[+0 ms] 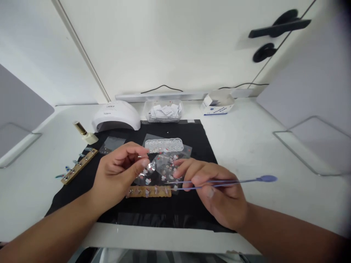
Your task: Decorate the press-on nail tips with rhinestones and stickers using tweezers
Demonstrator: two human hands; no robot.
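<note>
My right hand (222,193) holds a pair of purple tweezers (246,180), their tips pointing left above a wooden nail stand (161,193). Several decorated false nails are mounted on that stand, partly covered by my left hand (115,175). The left thumb and forefinger are pinched together beside a small pale sliver; I cannot make out what it is. Behind the hands lie clear bags (164,170) with white and red cartoon charms. A clear compartment case (175,145) of tiny decorations sits just beyond them.
A black mat (189,215) covers the table's middle. At left are another nail stand (79,167) and a polish bottle (90,138). Along the back stand a white nail lamp (117,111), a clear tub (164,118) of white packets and an opened carton (218,106).
</note>
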